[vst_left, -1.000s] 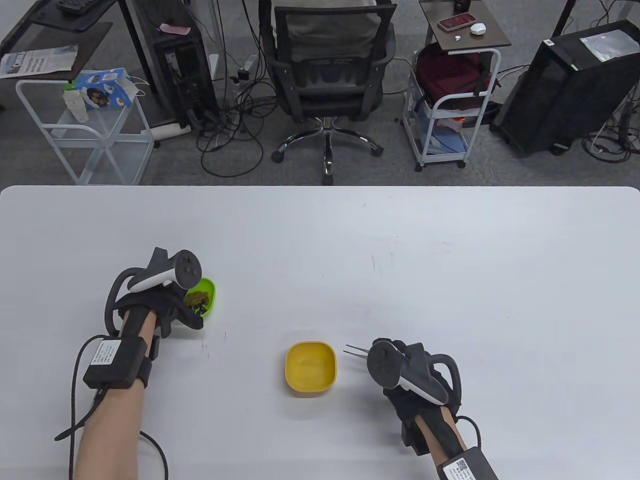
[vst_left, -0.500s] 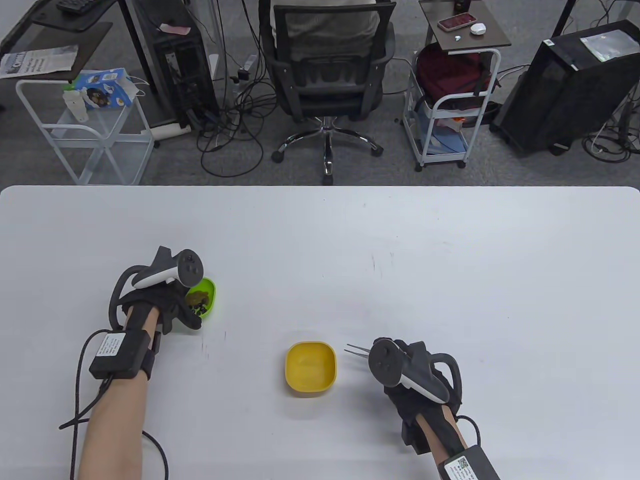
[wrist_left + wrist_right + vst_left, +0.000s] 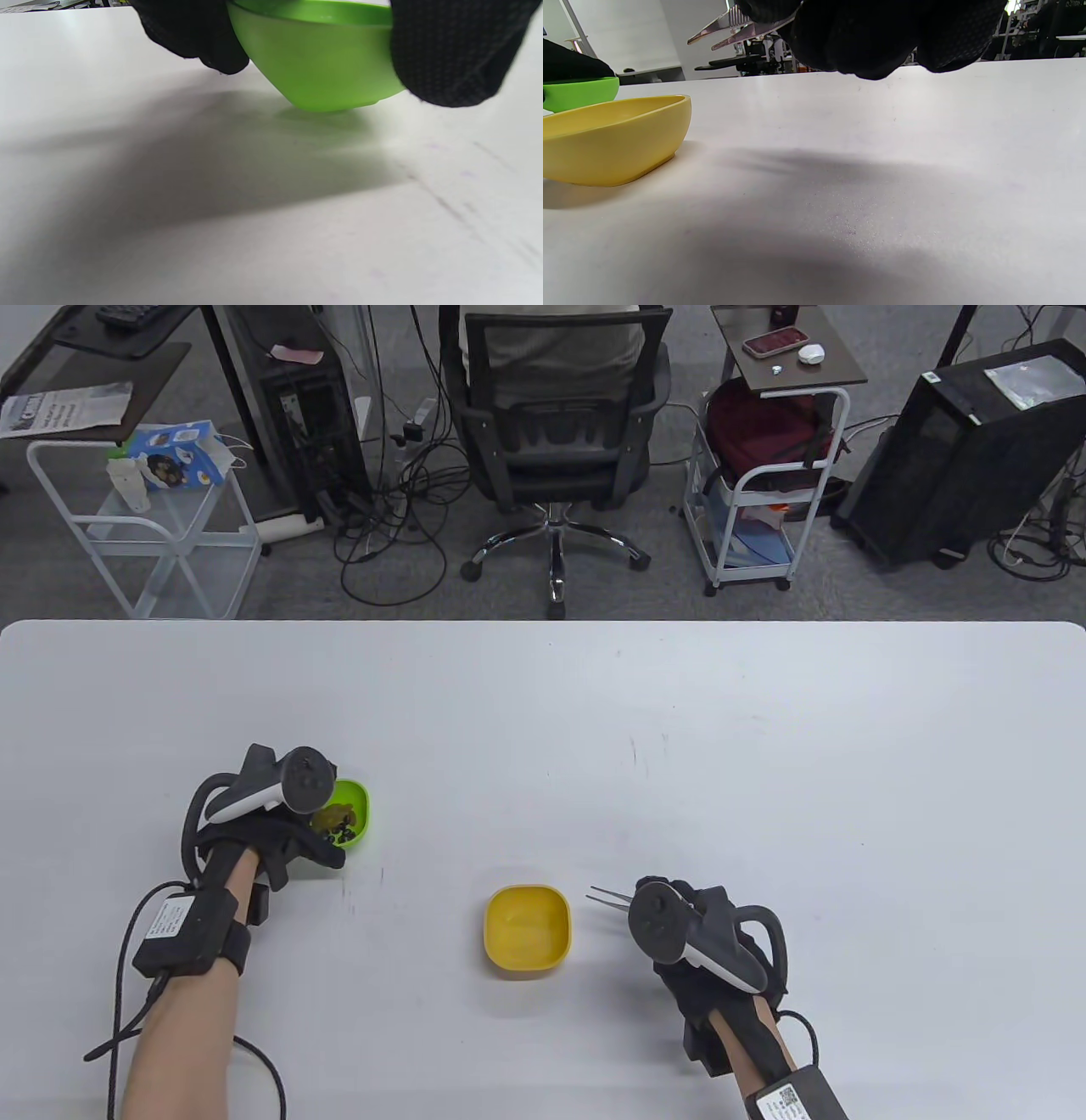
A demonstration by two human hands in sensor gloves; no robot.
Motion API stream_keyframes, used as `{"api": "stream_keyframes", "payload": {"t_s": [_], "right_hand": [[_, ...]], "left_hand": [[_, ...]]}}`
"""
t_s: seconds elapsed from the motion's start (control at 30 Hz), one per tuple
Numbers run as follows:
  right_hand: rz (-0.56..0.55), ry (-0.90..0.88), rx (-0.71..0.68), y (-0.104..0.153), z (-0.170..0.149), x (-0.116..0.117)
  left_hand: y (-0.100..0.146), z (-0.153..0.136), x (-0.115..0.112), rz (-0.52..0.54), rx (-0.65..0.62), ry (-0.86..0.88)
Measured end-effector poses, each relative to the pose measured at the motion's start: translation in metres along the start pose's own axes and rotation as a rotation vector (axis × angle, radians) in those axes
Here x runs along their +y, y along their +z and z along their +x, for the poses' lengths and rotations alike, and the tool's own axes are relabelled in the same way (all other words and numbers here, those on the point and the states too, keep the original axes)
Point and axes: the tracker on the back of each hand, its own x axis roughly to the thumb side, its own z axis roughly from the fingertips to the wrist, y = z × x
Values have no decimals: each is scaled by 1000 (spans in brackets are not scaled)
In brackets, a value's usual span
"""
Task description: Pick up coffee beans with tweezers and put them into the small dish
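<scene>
Both hands wear black knitted gloves. On the back of the left hand sits a tracker with a white body, a dark round face and a black ring. The right hand has the same tracker. The forearms are bare skin. Each wrist has a black box with a white label, and a black cable runs from it.

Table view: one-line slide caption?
Left hand holds green dish of coffee beans; right hand holds tweezers beside empty yellow dish.
</scene>
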Motion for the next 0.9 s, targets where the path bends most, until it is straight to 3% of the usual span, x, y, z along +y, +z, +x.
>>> {"api": "stream_keyframes", "payload": {"t_s": [0.53,0.9], "right_hand": [[-4,46,-17,2,8,2],[8,8,-7,0,3,3]], "left_hand": [[67,43,-5,176,-130,-9],[101,95,-16,244,-241,2]]}}
